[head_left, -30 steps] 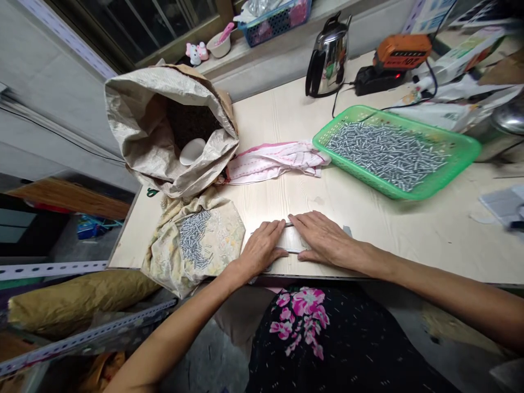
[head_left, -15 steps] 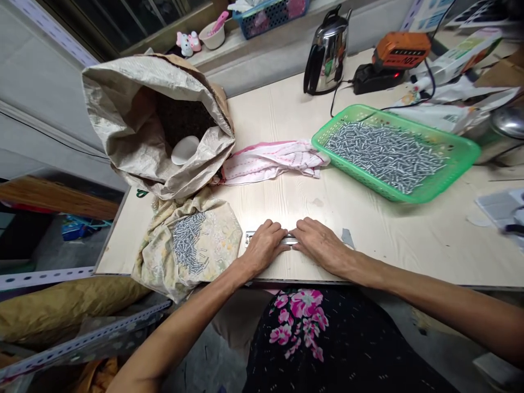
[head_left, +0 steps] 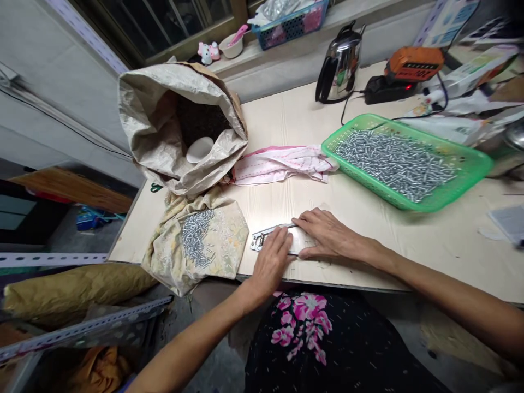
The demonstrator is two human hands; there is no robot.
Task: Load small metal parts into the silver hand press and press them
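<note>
A slim metal two-handled tool (head_left: 262, 240) with a small coil spring near its left end lies on the table in front of me, its handles spread apart. My left hand (head_left: 273, 256) is closed over its lower handle, fingers pressed on the metal. My right hand (head_left: 329, 234) spans the right ends of both handles, fingertips at the upper one and thumb by the lower one. To the left, many small metal pins (head_left: 196, 236) are heaped on a floral cloth (head_left: 229, 229). What lies beneath my left fingers is hidden.
A green basket (head_left: 470, 180) full of similar pins stands at the right. An open woven sack (head_left: 143, 125) with a white scoop-like dish (head_left: 200, 149) is at the back left. A pink-white towel (head_left: 282, 164), a steel kettle (head_left: 341, 65) and an orange battery (head_left: 413, 63) sit farther back.
The tool's handles have gone from closed together to spread apart. My left hand has shifted lower, and my right hand's thumb and fingers have widened. The camera view has shifted slightly.
</note>
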